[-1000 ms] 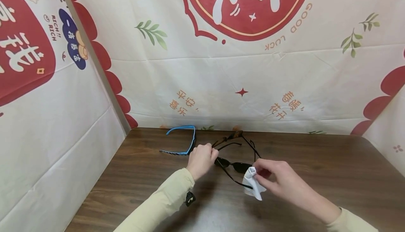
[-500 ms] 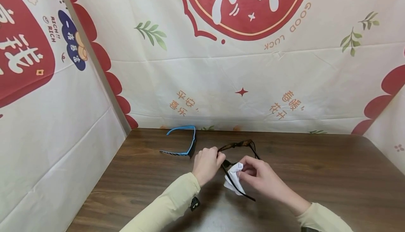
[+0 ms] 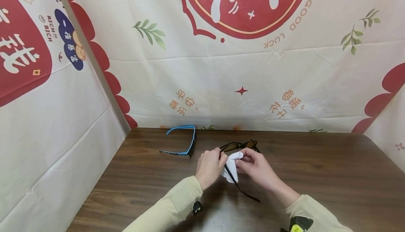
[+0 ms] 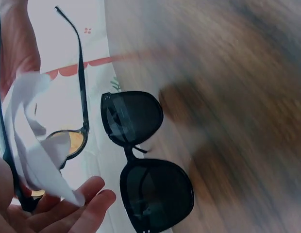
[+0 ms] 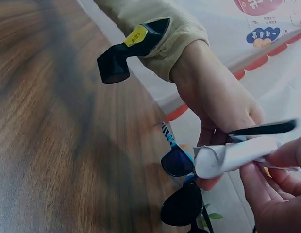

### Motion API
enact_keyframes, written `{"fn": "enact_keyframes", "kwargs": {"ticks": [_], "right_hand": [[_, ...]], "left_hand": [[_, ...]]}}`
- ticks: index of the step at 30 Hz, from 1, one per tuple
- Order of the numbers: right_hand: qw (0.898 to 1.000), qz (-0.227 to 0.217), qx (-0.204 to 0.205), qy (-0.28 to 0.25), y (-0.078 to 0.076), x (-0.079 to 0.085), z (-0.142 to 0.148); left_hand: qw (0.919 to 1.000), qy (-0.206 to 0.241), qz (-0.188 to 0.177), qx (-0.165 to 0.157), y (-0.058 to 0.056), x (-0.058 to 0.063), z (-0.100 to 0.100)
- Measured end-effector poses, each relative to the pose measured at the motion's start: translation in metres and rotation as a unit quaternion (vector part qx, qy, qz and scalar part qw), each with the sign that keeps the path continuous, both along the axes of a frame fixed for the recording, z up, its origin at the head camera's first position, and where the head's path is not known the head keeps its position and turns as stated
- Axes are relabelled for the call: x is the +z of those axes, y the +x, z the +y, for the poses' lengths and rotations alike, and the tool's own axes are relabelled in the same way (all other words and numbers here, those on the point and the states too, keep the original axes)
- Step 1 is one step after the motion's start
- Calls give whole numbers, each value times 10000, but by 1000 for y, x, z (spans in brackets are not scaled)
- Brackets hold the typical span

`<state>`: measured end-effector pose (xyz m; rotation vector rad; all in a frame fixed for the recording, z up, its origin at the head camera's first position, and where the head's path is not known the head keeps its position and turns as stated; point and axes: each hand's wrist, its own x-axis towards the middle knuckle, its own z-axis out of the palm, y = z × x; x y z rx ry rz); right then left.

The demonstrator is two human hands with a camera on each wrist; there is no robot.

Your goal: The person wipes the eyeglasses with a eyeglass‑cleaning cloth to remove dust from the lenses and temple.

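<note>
My left hand (image 3: 210, 167) grips dark-framed sunglasses (image 3: 233, 147) near a hinge, above the table. Their lenses look amber-brown, and one arm points down toward me. In my right hand (image 3: 257, 166) a white cloth (image 3: 231, 170) is pinched between thumb and fingers. The cloth lies against the held sunglasses near my left fingers and covers part of the frame. Black sunglasses (image 4: 158, 191) rest on the table below the hands in the left wrist view; the hands hide most of them in the head view.
Blue-framed sunglasses (image 3: 192, 147) with a striped arm lie on the wooden table (image 3: 133, 182), left of the hands. A printed white cloth backdrop (image 3: 202, 73) rises at the table's back edge, with another side (image 3: 63, 126) on the left.
My right hand has moved left with the white cloth, bringing it to the held sunglasses. My left hand has shifted slightly right, and the held sunglasses have turned a little.
</note>
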<state>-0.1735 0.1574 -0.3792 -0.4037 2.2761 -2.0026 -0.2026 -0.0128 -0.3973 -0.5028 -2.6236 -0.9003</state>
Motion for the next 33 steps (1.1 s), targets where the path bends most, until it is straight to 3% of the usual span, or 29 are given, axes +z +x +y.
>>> {"fn": "enact_keyframes", "kwargs": {"ticks": [7,20,24,28,33], "right_hand": [[9997,-113,-137,-189,-5,-1,1],[9948,44,1017,-32,-6,-2,16],[9865,332,1576,284,-3,1,23],[9715,739,2192,520,3,5,33],[9505,1068,2836,690,14,13,48]], "left_hand": [[9995,223,11,-229,6,0,4],[9994,144,-93,-304,10,-3,5],[9997,5,125,-230,8,-4,3],[9991,-146,389,-131,5,-3,0],[9993,-131,349,-78,2,-1,-6]]}}
